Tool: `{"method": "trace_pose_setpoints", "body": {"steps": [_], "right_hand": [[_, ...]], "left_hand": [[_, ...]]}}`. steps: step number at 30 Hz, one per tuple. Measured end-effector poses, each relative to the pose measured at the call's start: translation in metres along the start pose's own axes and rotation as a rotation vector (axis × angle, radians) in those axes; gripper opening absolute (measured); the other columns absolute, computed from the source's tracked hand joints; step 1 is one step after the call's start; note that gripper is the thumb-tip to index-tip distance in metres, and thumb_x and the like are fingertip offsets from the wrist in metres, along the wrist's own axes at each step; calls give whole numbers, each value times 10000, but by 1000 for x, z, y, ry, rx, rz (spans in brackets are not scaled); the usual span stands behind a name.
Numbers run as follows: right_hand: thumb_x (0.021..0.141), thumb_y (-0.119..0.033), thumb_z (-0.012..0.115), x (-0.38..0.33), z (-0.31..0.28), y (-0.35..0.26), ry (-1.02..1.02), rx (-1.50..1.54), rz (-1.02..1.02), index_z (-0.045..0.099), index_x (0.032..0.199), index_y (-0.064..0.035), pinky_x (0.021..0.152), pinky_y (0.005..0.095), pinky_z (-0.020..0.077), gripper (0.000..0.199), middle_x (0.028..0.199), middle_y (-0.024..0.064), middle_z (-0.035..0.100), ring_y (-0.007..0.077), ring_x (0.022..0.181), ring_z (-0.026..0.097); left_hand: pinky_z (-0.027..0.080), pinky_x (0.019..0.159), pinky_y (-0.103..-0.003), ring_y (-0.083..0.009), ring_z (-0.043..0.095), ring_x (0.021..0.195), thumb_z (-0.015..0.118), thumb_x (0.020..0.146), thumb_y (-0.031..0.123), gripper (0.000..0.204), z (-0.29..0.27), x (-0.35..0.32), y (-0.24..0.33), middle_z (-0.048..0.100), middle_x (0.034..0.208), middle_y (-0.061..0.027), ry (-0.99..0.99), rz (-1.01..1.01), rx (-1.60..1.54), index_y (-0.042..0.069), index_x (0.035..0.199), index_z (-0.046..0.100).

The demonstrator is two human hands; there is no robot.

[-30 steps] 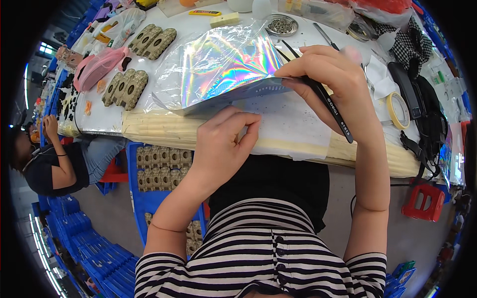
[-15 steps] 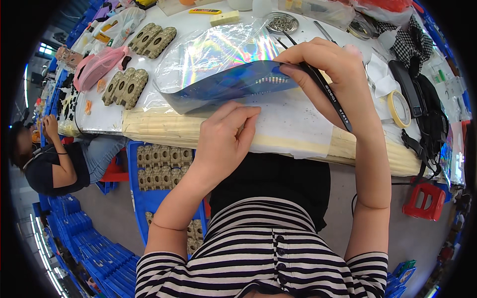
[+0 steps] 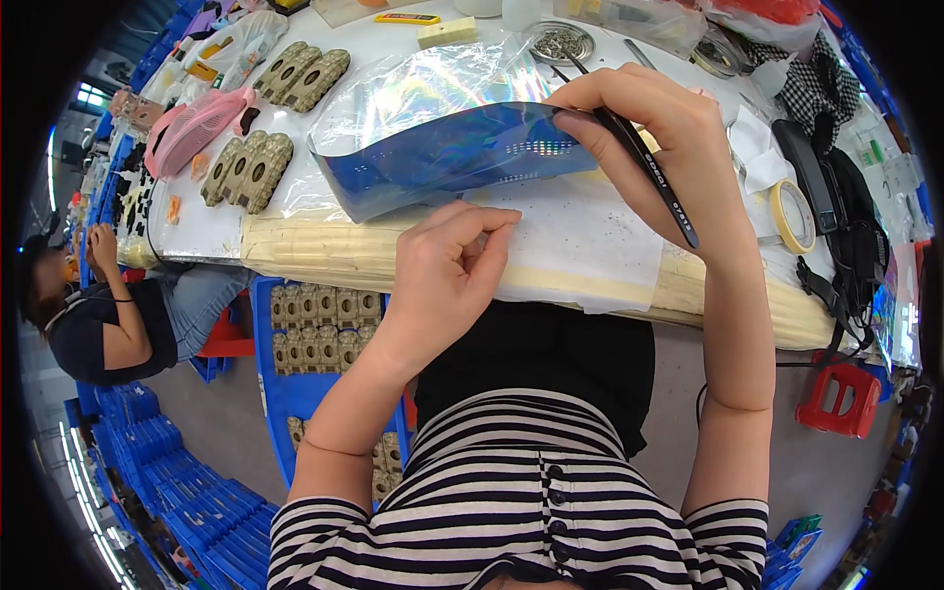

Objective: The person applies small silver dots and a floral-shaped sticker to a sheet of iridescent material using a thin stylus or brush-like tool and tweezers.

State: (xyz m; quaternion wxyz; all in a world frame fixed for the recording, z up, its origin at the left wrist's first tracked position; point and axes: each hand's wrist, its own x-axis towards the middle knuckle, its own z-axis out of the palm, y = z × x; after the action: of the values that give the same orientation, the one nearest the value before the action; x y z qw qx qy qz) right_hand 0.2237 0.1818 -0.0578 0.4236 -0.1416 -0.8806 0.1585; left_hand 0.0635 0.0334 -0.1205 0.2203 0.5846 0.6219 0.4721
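Note:
My right hand pinches the right edge of a shiny iridescent film sheet and lifts it off the table, so its blue underside curls up toward me. The same hand also holds black tweezers that slant down to the right. My left hand hovers just below the lifted sheet, near the table's front edge, with fingers curled and nothing in them. A white paper sheet lies on the table under both hands.
Olive perforated parts lie in rows at the left, with more in a blue crate below the table. A pink case, a tape roll, a metal dish and black straps ring the work area. Another person sits at far left.
My right hand has peeled the film sheet up and over, turning its blue underside into view. My left hand has drawn back from the sheet and curled its fingers.

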Motion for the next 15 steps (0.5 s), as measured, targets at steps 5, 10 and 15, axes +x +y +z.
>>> {"method": "trace_pose_setpoints", "body": {"steps": [5, 10, 15], "right_hand": [[830, -135, 729, 1, -1, -1, 7, -5, 1, 697, 905, -55, 628, 356, 478, 115, 737, 119, 649, 287, 668, 614], [829, -94, 726, 4, -2, -4, -10, -7, 16, 696, 913, -43, 617, 325, 469, 103, 735, 100, 641, 234, 659, 600], [842, -15, 709, 11, -4, -8, -47, -55, 12, 695, 965, -6, 629, 264, 469, 125, 763, 77, 647, 148, 660, 590]], "left_hand": [[317, 506, -167, 6, 408, 591, 641, 903, -5, 137, -5, -1, 3, 577, 813, -3, -10, -92, -121, -60, 1011, 704], [367, 480, -225, -64, 438, 495, 662, 872, 14, 101, -17, 1, 6, 607, 721, -58, 37, -56, -50, -29, 949, 711], [342, 540, -151, 16, 441, 631, 618, 926, 8, 176, -23, 4, 6, 647, 873, -13, -36, -107, -45, -47, 1069, 704]]}}
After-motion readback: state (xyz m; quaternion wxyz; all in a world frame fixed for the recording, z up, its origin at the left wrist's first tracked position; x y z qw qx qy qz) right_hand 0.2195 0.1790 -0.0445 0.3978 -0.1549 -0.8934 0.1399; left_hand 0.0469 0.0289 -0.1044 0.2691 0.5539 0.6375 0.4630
